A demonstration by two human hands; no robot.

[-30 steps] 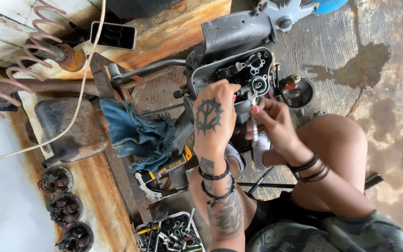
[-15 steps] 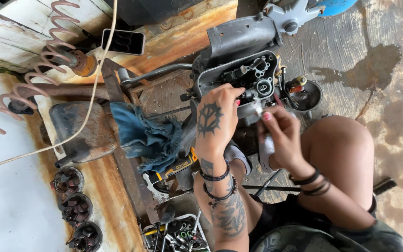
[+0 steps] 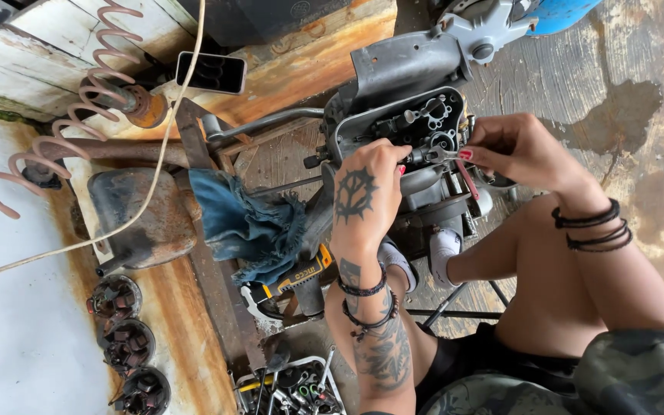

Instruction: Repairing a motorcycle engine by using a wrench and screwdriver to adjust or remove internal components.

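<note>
The open grey engine casing [image 3: 416, 115] sits just above centre, its exposed gears and shafts facing the camera. The left hand [image 3: 366, 196], tattooed on its back, lies against the casing's lower left edge, at about seven o'clock from the opening, fingers curled shut with the tips pressed onto a small metal part there; whether they pinch it or only steady it cannot be told. The right hand [image 3: 512, 150] comes in from three o'clock, thumb and forefinger closed in a tight pinch on a slim tool with a red handle [image 3: 466, 178], whose metal tip reaches into the casing beside the left fingertips. The two hands nearly meet over the opening.

At ten o'clock from the casing a black smartphone [image 3: 210, 72] lies flat on a worn wooden plank, its dark screen up. A blue rag [image 3: 247, 227] is draped at eight o'clock, just left of the left wrist, and under it a yellow-and-black power tool [image 3: 297, 280] lies. Three round wound motor armatures [image 3: 126, 346] sit in a row at the lower left. A tray of loose sockets and bits [image 3: 290, 388] rests at six o'clock.
</note>
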